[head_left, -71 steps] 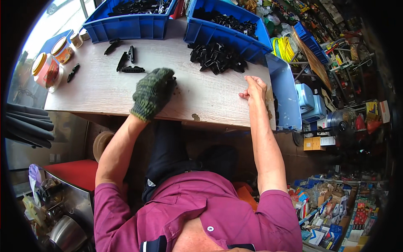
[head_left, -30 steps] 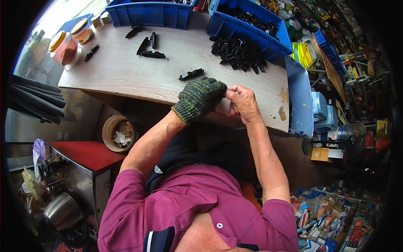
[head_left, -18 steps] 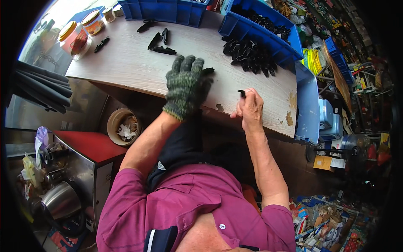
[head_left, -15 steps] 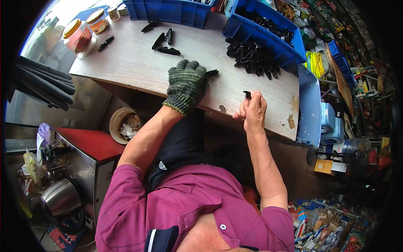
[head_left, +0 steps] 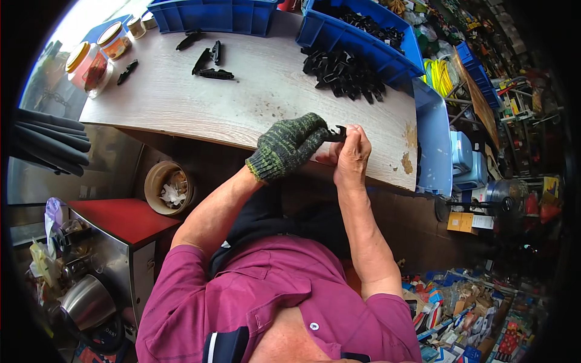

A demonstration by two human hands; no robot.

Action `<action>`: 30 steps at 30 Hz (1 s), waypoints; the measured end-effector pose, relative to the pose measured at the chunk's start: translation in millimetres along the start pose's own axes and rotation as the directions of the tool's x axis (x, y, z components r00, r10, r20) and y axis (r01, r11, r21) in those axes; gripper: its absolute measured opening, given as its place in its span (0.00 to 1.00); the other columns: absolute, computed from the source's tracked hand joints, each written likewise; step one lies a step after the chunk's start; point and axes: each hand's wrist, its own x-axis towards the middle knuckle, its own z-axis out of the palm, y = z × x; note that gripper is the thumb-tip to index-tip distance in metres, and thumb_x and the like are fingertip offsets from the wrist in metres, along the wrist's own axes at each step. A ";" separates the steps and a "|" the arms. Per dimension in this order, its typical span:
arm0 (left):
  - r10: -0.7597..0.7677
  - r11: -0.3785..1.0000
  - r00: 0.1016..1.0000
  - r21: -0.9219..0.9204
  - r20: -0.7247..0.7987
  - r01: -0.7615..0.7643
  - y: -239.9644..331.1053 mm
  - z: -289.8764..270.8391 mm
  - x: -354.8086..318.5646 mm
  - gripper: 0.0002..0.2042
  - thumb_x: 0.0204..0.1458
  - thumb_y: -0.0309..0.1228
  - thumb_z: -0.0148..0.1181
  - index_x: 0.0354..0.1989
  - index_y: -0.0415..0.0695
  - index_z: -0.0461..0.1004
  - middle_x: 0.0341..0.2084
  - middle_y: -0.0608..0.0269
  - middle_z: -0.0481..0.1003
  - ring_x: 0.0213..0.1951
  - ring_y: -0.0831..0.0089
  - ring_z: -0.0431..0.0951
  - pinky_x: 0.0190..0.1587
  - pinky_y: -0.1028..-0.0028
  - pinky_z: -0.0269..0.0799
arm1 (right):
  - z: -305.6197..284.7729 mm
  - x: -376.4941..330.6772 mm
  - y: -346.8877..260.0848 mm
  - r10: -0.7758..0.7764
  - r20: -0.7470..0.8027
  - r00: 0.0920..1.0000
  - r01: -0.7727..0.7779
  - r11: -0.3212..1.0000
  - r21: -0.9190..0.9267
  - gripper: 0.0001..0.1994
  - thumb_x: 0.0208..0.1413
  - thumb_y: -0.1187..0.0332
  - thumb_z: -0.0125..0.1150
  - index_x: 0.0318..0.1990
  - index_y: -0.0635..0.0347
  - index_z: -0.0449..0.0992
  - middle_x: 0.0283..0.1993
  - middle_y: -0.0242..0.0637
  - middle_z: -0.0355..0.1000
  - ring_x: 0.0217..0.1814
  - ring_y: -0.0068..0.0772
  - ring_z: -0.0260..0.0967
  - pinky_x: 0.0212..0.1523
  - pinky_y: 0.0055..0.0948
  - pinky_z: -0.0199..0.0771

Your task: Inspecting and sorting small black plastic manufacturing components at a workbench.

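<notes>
My left hand (head_left: 287,146), in a dark green knitted glove, is closed around a black plastic part (head_left: 331,135) over the table's front edge. Bare, my right hand (head_left: 352,156) pinches a small black clip-like piece (head_left: 342,130) right at the end of that part. The two pieces meet between my fingers; whether they are joined I cannot tell. Farther left on the table lie several long black plastic parts (head_left: 216,74). A heap of small black pieces (head_left: 345,72) lies in front of the right-hand blue crate.
Two blue crates (head_left: 212,18) stand along the back of the pale wooden table (head_left: 157,103). Lidded jars (head_left: 88,66) sit at its left end. Below are a waste bin (head_left: 154,187) and a red-topped cabinet (head_left: 121,212). A light blue tub (head_left: 433,145) adjoins the right edge.
My left hand has lifted the black part and moved right, up to my right hand. The small piece in my right hand now meets that part. The view has shifted a little.
</notes>
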 end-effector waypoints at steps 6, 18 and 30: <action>0.097 0.995 0.987 0.049 -0.127 -0.091 -23.8 20.9 0.2 0.12 0.63 0.30 0.54 0.52 0.41 0.74 0.42 0.50 0.79 0.40 0.56 0.81 0.43 0.63 0.75 | -4.6 2.7 16.0 -0.209 0.028 0.977 0.211 0.971 -0.113 0.13 0.67 0.61 0.49 0.30 0.53 0.66 0.19 0.23 0.56 0.18 0.16 0.51 0.20 0.22 0.63; -0.185 0.968 0.949 -0.216 -0.255 0.131 19.2 55.9 1.5 0.13 0.63 0.32 0.53 0.53 0.43 0.73 0.34 0.48 0.79 0.36 0.53 0.81 0.40 0.59 0.75 | -18.8 0.3 16.2 -0.236 -0.056 0.970 0.229 0.967 -0.115 0.10 0.65 0.68 0.50 0.29 0.57 0.69 0.24 0.23 0.62 0.23 0.14 0.55 0.25 0.20 0.59; -0.099 0.983 0.956 -0.174 -0.274 0.052 11.7 46.7 -4.0 0.10 0.62 0.29 0.54 0.48 0.40 0.74 0.35 0.50 0.79 0.36 0.56 0.80 0.38 0.62 0.75 | -11.7 -1.2 4.5 -0.151 0.025 0.988 0.153 0.982 -0.112 0.12 0.64 0.62 0.51 0.29 0.57 0.69 0.22 0.26 0.61 0.20 0.20 0.61 0.22 0.24 0.64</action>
